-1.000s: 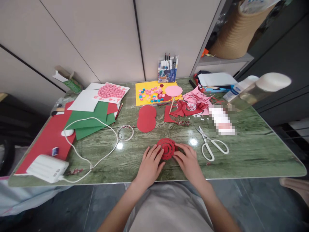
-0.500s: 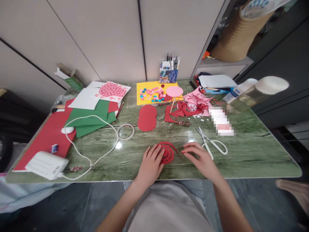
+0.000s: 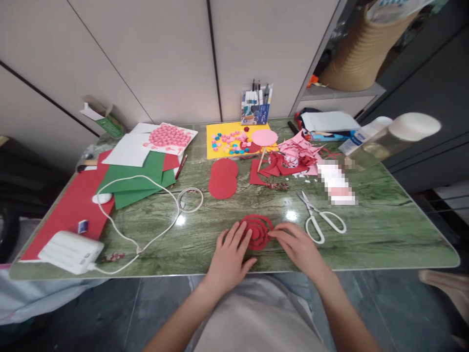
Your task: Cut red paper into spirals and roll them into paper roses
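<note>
A red paper spiral (image 3: 259, 231) lies flat on the green table (image 3: 384, 230) near its front edge. My left hand (image 3: 229, 256) rests with fingers spread, its fingertips on the spiral's left side. On the right side, the fingers of my right hand (image 3: 298, 246) lie stretched out and touch the spiral's outer edge. Neither hand grips anything. White-handled scissors (image 3: 320, 219) lie just right of my right hand.
Two red paper circles (image 3: 222, 178) lie behind the spiral. Red and pink paper scraps (image 3: 293, 159), a yellow sheet (image 3: 214, 150) with small coloured pieces, green and red card sheets (image 3: 137, 178), a white power bank (image 3: 71, 251) with cable, a pen box (image 3: 254, 110) and bottles (image 3: 388, 139) fill the table.
My right hand had drawn away to the right, pulling the spiral's tail out, and has come back to the spiral's edge. The spiral now lies wound flat and slightly further right.
</note>
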A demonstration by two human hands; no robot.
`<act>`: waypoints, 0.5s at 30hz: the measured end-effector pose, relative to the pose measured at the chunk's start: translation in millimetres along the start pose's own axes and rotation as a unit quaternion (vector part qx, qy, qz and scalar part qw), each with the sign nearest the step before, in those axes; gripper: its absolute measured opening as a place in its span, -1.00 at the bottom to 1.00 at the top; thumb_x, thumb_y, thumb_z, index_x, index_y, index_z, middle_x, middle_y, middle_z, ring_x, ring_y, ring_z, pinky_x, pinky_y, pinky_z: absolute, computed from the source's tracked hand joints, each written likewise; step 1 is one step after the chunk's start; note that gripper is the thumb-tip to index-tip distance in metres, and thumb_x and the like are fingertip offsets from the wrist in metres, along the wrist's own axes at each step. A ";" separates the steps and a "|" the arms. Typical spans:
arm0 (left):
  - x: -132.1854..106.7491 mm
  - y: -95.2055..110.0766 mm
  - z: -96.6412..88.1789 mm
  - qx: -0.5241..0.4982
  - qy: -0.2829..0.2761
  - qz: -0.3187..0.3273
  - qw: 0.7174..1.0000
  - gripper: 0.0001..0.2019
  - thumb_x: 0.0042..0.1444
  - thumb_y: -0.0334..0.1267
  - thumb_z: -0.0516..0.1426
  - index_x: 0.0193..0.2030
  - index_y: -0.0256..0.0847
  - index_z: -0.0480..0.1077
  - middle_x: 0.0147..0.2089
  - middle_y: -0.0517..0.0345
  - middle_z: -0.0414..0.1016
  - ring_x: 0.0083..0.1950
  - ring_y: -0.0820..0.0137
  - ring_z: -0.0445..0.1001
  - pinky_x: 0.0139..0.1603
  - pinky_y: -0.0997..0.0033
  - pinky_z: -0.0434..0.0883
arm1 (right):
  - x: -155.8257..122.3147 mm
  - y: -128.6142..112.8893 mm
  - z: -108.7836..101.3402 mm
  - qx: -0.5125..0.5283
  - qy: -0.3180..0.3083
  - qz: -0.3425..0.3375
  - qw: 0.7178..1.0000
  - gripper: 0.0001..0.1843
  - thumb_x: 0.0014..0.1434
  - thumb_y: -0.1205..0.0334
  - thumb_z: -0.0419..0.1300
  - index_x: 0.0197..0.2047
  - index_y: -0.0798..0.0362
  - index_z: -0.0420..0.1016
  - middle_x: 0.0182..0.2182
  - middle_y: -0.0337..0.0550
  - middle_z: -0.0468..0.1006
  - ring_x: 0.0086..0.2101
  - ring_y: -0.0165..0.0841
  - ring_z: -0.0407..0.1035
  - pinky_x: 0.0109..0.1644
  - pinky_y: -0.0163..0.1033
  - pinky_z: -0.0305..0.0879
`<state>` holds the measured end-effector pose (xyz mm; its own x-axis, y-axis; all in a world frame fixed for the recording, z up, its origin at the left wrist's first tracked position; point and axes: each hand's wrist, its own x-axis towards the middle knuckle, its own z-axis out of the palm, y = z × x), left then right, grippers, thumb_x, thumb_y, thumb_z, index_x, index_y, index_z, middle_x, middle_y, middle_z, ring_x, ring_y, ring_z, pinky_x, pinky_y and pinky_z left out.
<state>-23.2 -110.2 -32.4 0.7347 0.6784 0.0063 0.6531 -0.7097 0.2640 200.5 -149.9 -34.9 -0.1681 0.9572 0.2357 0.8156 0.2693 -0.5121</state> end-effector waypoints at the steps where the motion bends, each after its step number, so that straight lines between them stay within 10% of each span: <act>1: -0.3 -1.1 0.1 0.003 0.000 0.014 1.000 -0.38 0.16 -0.03 -0.03 0.31 -0.22 -0.06 0.37 -0.04 -0.09 0.36 0.12 -0.12 0.23 -0.02 0.01 | 1.7 0.6 -0.4 -0.005 0.001 -0.010 1.000 -0.70 0.22 0.37 -0.02 -0.11 -0.06 0.47 -0.22 -0.11 0.46 -0.19 -0.29 0.36 -0.10 -0.15 0.34; 9: 1.6 -2.7 4.1 0.003 -0.002 0.061 0.998 -0.37 0.17 0.05 -0.10 0.31 -0.21 -0.07 0.36 -0.01 -0.05 0.38 0.21 -0.16 0.31 0.02 -0.07 | 18.0 26.6 10.6 -0.018 0.001 -0.010 1.000 -0.62 0.19 0.45 -0.08 -0.08 -0.04 0.46 -0.08 -0.09 0.46 -0.04 -0.25 0.33 0.04 0.00 0.30; 15: 3.5 -2.2 8.0 0.002 -0.014 0.047 0.999 -0.38 0.17 0.09 -0.13 0.30 -0.18 -0.04 0.37 -0.03 -0.09 0.38 0.17 -0.18 0.30 -0.04 -0.07 | 4.2 3.7 13.9 -0.043 0.038 -0.006 0.998 -0.60 0.22 0.43 -0.05 0.11 0.02 0.29 0.05 -0.09 0.41 0.11 -0.28 0.19 0.20 0.03 0.11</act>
<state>-20.5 -107.8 -40.6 0.7973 0.6036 0.0041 0.5819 -0.7704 0.2605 195.1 -143.4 -47.3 -0.1384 0.9423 0.3049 0.8592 0.2673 -0.4363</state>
